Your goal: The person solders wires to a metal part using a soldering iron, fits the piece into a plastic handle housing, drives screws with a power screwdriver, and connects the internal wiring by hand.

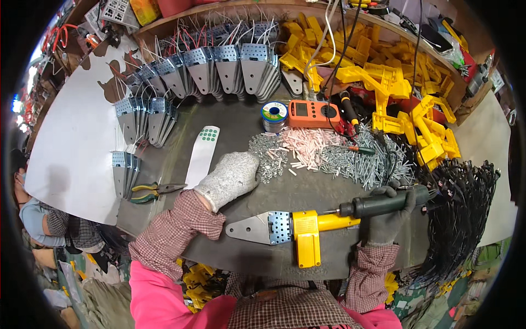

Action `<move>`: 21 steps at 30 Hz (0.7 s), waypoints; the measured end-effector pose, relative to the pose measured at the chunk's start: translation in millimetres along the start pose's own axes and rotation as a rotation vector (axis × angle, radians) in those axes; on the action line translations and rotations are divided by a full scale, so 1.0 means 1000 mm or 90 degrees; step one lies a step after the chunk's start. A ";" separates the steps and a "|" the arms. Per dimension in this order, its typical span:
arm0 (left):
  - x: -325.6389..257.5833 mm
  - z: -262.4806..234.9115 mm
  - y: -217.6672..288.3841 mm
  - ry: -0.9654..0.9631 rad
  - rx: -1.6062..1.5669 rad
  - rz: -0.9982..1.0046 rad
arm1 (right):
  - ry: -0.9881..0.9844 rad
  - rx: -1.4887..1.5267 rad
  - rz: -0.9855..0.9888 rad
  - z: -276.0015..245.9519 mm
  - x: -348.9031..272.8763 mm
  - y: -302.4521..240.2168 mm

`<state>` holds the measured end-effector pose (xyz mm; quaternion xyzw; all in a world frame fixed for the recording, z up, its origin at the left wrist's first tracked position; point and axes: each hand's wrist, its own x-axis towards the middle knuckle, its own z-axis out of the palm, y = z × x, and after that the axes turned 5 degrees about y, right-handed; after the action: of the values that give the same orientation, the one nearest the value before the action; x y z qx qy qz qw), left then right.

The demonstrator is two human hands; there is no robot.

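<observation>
My left hand (231,178), in a speckled white glove, is curled at the near edge of a pile of small metal nuts (268,156). Its fingertips point down and away, so whatever they hold is hidden. Wrapped in my dark-gloved right hand (386,216) is a dark green electric screwdriver (378,205), its bit pointing left above a yellow plastic tool body (307,238). That body lies on the dark work mat, with a flat, pointed metal plate (249,229) and perforated metal sleeve (280,227) at its left end.
Pliers (156,190) and a white strip with green dots (201,153) lie left. Behind are pink tubes (309,145), screws (361,164), a solder spool (274,115) and an orange multimeter (313,114). Metal plate assemblies (227,68), yellow housings (361,46) and black cables (463,214) surround the mat.
</observation>
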<state>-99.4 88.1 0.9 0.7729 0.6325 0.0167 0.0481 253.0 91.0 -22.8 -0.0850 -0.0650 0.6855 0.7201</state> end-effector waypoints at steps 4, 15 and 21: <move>-0.011 0.006 0.003 0.042 -0.013 -0.009 | 0.015 0.015 0.020 0.000 -0.002 0.002; -0.022 0.007 0.018 0.034 0.158 0.092 | 0.010 0.003 0.016 -0.005 0.000 -0.002; -0.012 0.006 0.016 -0.005 0.173 0.082 | 0.013 0.003 0.029 -0.002 0.001 -0.001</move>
<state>-85.3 72.9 -2.9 0.8111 0.5781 -0.0694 -0.0557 254.1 91.7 -24.2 -0.0921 -0.0540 0.7010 0.7051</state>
